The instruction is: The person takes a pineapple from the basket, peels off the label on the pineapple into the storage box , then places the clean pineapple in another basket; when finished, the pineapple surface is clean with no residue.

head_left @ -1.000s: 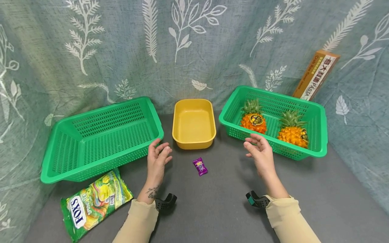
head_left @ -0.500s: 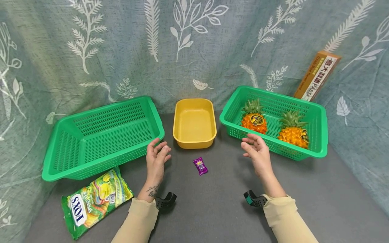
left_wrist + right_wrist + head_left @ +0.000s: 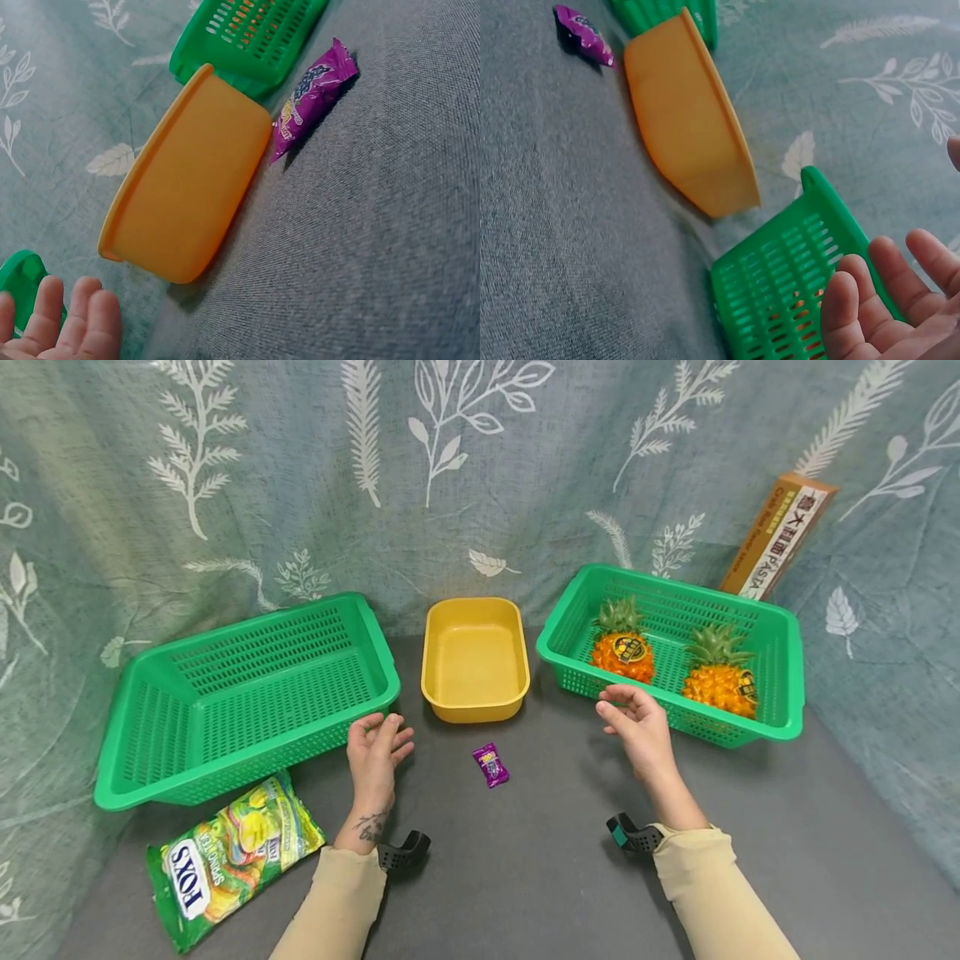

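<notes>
- My left hand (image 3: 372,762) has eased back slightly from the left green perforated plastic basket (image 3: 270,689), fingers loosely spread, holding nothing.
- My right hand (image 3: 642,732), loosely bent, holds nothing near the right green perforated plastic basket (image 3: 675,607).
- Both baskets' long axes angle inward at their far ends.
- Between my hands, a small purple packet (image 3: 491,766) points away, tilted left.

Leaf-patterned curtain (image 3: 480,485); tilted pasta box (image 3: 780,537)
</notes>
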A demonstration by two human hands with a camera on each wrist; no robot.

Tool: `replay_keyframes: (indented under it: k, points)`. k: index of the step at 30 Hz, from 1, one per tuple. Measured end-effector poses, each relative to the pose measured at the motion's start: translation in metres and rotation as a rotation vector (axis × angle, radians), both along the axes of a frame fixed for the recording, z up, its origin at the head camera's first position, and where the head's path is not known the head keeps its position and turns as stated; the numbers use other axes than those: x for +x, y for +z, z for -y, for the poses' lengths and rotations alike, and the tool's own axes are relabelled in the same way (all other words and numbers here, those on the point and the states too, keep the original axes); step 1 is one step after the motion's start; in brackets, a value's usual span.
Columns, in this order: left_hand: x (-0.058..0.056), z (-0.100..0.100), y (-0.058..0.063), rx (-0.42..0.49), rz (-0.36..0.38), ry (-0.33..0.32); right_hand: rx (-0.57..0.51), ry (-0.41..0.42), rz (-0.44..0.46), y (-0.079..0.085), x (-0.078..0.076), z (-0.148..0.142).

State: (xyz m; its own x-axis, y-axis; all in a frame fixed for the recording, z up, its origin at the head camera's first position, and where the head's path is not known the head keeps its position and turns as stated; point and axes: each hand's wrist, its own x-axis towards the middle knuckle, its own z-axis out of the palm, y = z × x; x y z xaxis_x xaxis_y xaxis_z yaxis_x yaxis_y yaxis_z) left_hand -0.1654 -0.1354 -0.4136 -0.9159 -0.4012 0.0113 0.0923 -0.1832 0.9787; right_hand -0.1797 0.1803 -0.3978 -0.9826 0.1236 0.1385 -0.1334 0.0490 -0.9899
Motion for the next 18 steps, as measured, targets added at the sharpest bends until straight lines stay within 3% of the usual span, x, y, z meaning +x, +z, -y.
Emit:
replay_keyframes:
  k: [4, 11, 18]
  points:
    - [-0.003, 0.001, 0.0, 0.05, -0.004, 0.058, 0.003, -0.01, -0.006, -0.001, 0.0, -0.004]
    - [-0.004, 0.009, -0.002, 0.183, -0.133, 0.193, 0.026, -0.007, -0.004, 0.0, 0.001, -0.007]
    - [-0.004, 0.015, 0.0, 0.286, -0.175, 0.311, -0.017, -0.041, -0.101, 0.012, -0.003, -0.01]
